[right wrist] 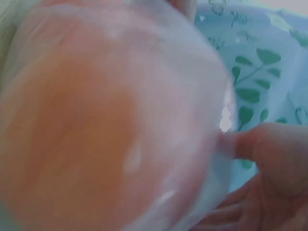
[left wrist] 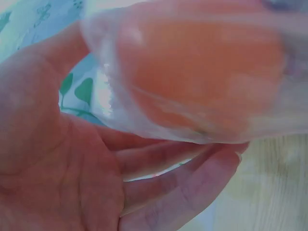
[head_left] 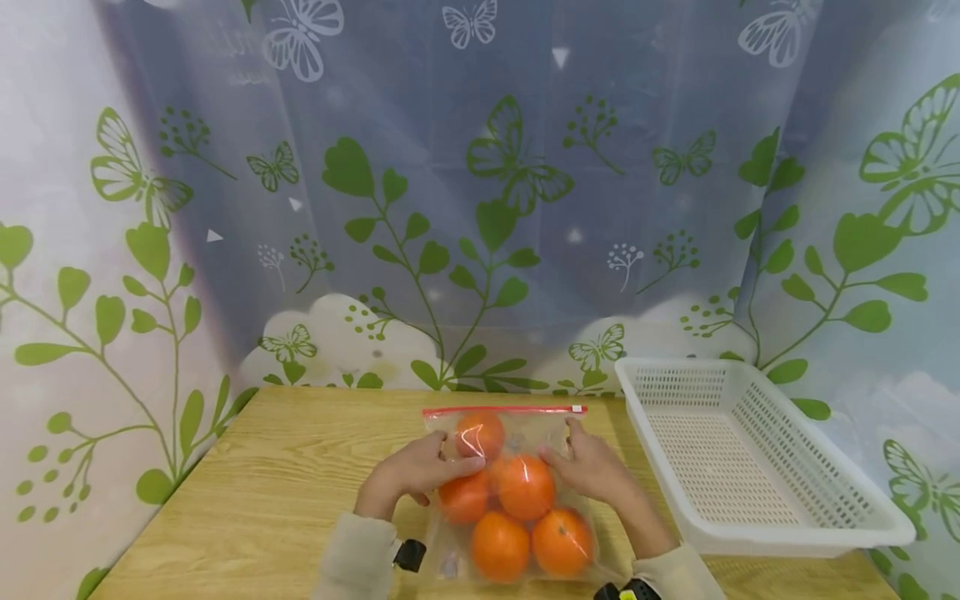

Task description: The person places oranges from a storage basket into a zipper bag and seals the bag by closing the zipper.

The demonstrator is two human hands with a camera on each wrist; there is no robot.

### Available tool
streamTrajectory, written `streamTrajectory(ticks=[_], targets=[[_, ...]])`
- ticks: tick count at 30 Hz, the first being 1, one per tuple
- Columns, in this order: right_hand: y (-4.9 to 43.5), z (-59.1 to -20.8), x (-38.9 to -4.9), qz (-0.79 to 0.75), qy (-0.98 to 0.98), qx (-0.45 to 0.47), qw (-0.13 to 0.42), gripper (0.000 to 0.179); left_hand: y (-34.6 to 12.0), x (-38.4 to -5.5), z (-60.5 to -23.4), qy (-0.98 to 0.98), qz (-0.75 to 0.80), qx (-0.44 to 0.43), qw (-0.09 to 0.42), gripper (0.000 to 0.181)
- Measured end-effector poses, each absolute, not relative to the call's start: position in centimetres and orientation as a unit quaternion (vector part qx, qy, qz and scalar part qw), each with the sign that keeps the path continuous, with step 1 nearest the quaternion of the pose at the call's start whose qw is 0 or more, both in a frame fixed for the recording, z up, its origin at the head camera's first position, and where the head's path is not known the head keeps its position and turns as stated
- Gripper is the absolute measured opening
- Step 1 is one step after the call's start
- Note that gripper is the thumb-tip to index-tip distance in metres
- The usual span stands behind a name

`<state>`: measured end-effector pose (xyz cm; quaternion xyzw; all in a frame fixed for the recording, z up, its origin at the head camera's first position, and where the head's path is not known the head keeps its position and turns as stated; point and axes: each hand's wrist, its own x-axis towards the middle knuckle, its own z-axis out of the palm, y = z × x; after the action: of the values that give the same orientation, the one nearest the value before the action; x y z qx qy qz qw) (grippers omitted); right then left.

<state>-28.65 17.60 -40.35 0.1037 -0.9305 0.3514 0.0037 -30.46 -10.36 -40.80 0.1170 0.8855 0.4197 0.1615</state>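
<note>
A clear zip bag [head_left: 525,433] filled with several oranges [head_left: 527,487] is held up between both hands, over the front of the table in the head view. Along its top edge runs a red zip strip [head_left: 502,410], with a small white slider [head_left: 577,409] at the right end. My left hand [head_left: 411,468] grips the bag's left side, thumb across the front and fingers behind; the left wrist view has these fingers [left wrist: 178,192] under the plastic. On the right side, my right hand [head_left: 596,468] pinches the bag, its thumb [right wrist: 240,144] against the film.
To the right stands a white plastic basket [head_left: 832,542] with slatted sides, its inside bare. The wood-grain table [head_left: 300,467] reaches back to a hanging cloth [head_left: 420,100] printed with leaves and butterflies, which also covers both sides.
</note>
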Motion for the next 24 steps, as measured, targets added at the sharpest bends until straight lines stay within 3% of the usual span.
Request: streamTrajectory(ticks=[3,6,10,14,24], targets=[[17.0,-39.4,-27.7,0.298,-0.942,0.148,0.057,0.073,-9.8,-30.1,-40.7,0.894,0.413,0.112,0.13,0.112],[16.3,-38.7,-26.7,0.273,-0.938,0.204,0.063,0.063,-9.1,-29.8,-40.6,0.903,0.4,0.126,0.096,0.118],[15.8,-38.4,-25.8,0.26,-0.937,0.233,-0.007,0.062,-8.4,-29.6,-40.3,0.919,0.352,0.157,0.078,0.109],[15.8,-38.9,-25.6,0.239,-0.945,0.206,-0.083,0.069,-8.2,-29.5,-40.4,0.926,0.325,0.162,0.106,0.096],[16.2,-40.4,-27.0,0.207,-0.953,0.175,-0.137,0.065,-8.5,-29.8,-41.6,0.916,0.338,0.153,0.153,0.086]])
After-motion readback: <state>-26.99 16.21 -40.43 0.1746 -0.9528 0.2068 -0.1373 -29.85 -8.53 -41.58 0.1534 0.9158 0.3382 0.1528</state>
